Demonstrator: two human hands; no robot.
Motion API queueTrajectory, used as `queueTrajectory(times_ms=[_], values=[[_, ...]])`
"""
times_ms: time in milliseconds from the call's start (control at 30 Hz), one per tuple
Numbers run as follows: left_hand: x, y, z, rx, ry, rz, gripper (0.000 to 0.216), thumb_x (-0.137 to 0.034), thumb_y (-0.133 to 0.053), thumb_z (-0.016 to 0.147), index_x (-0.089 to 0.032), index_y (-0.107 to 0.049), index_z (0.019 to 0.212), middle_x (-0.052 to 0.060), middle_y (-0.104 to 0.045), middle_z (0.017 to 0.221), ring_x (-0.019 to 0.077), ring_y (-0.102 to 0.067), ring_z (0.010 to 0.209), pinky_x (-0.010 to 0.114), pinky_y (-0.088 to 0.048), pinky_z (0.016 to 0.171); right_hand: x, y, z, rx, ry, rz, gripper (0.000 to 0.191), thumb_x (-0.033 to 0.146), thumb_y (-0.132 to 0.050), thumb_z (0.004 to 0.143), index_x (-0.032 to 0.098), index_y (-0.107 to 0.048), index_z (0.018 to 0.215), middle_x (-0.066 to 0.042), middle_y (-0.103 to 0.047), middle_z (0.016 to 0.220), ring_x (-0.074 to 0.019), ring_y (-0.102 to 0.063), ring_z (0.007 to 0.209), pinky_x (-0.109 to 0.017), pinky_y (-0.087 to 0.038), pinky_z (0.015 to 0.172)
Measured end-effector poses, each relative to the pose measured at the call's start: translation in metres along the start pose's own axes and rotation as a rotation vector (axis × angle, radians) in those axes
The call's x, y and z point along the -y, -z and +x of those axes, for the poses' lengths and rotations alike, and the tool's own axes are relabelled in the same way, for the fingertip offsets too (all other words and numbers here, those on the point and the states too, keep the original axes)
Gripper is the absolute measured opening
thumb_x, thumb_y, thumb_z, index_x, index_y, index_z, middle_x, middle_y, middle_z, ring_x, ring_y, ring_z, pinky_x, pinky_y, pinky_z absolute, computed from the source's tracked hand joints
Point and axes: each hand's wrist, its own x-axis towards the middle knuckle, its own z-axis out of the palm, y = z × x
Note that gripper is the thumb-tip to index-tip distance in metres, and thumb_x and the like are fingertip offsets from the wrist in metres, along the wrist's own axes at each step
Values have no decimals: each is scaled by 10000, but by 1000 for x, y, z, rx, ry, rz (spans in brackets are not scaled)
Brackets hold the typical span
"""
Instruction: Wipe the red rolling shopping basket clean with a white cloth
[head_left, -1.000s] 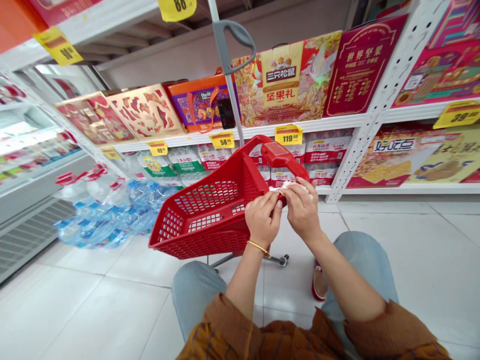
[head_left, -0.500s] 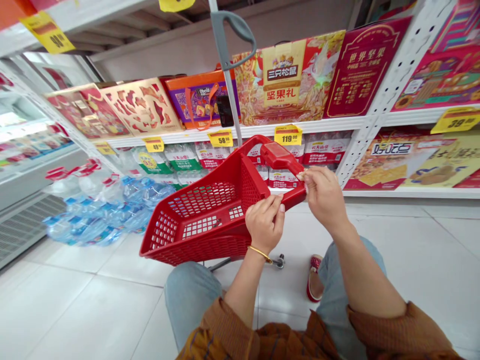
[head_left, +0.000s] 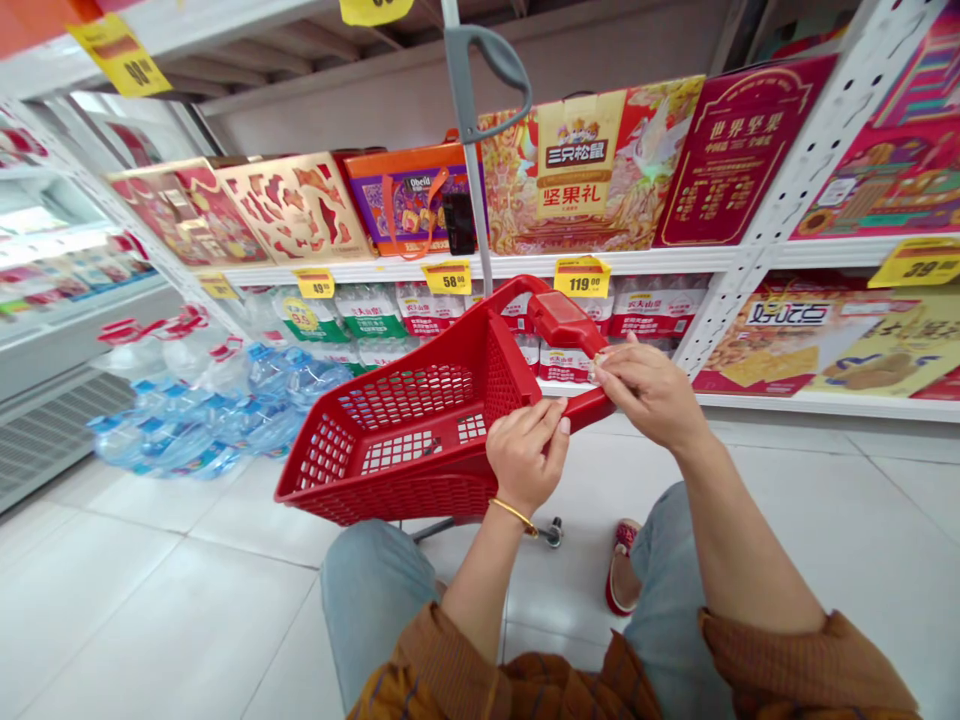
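A red plastic shopping cart [head_left: 390, 440] with a perforated basket stands in front of me, tilted in view. My left hand [head_left: 527, 452], with a gold bangle at the wrist, is closed over the near end of its red handle [head_left: 589, 408]. The fingers of my right hand [head_left: 649, 388] are pinched at the right corner of that handle. A small whitish scrap [head_left: 597, 366] shows at my right fingertips, too little of it visible to name. The basket's inside holds a small dark thing at its bottom that I cannot make out.
A pole with a grey handle [head_left: 463, 90] rises behind the cart. Boxed gifts [head_left: 581, 170] line the shelf [head_left: 630, 262], with packs of bottled water [head_left: 431, 310] below. Large water bottles [head_left: 210, 410] stand on the floor at left. My knees flank the cart's near side.
My right hand has shifted slightly along the handle's corner and its fingers have turned; less of the whitish scrap shows. My left hand keeps its hold. The view has moved slightly.
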Motion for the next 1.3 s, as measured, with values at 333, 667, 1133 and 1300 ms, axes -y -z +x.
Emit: queueTrajectory(times_ms=[333, 667, 1133, 1300], values=[[-1, 22, -10, -1, -33, -32, 260, -267, -491, 928, -228, -673, 1110, 36, -738, 1030, 161, -660, 910, 315, -429, 782, 36, 4, -9, -4, -43, -87, 164, 230, -538, 898, 190, -636, 772, -49, -683, 812, -182, -643, 826, -461, -431, 1002], [5, 41, -16, -48, -32, -145, 215, -260, -529, 907, -243, -711, 1021, 19, -753, 972, 158, -673, 865, 325, -432, 785, 71, 1, -14, -59, -61, -156, 151, 207, -536, 897, 187, -628, 779, -49, -669, 794, -190, -621, 840, -444, -447, 975], [15, 58, -25, -71, 43, -270, 198, -263, -547, 892, -270, -732, 963, 11, -760, 911, 167, -675, 840, 369, -384, 837, 109, -3, -20, -95, -28, -200, 89, 186, -565, 884, 160, -634, 833, -59, -665, 820, -197, -598, 844, -471, -436, 1001], [21, 63, -24, -46, 42, -322, 194, -268, -548, 892, -267, -738, 935, 13, -761, 894, 179, -672, 843, 388, -377, 853, 117, -5, -23, -88, -17, -193, 86, 191, -552, 890, 163, -628, 859, -61, -660, 845, -201, -589, 873, -473, -427, 1013]])
